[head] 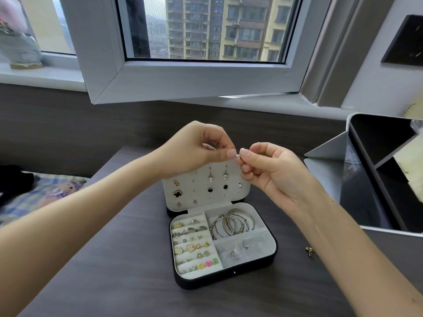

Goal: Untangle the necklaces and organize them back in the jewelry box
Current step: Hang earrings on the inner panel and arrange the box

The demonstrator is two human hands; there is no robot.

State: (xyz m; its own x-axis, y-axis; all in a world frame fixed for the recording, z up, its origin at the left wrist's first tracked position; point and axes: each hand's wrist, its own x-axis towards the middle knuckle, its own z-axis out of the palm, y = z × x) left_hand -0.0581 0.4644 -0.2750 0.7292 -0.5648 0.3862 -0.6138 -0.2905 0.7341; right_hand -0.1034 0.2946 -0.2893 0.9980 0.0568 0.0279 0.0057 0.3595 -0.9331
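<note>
Pinching a fine silvery necklace (238, 155) from both sides, I have it up in the air, just in front of the raised lid (229, 194) of the jewelry box (201, 282). Only a short glint shows between the fingertips, and I cannot trace the rest of the chain. The grip of my left hand (196, 149) is clamped on it with thumb and forefinger, and the grip of my right hand (270, 165) is clamped on it the same way, the two thumbs nearly touching.

Below them the box lies open on the dark worktop (114, 259). Earrings (210, 178) are pinned to the lid. Rings (194, 229) and studs sit in the padded rows on the left, bangles (233, 223) in the upper right compartment, and clear little bags (242, 248) in the lower right one. A small gold trinket (310, 251) rests on the worktop, right of the box and apart from it. Farther right stands a white storage bin (320, 177). A bed (23, 197) with a checked sheet lies to the left, and a window frame (183, 74) hangs open above.
</note>
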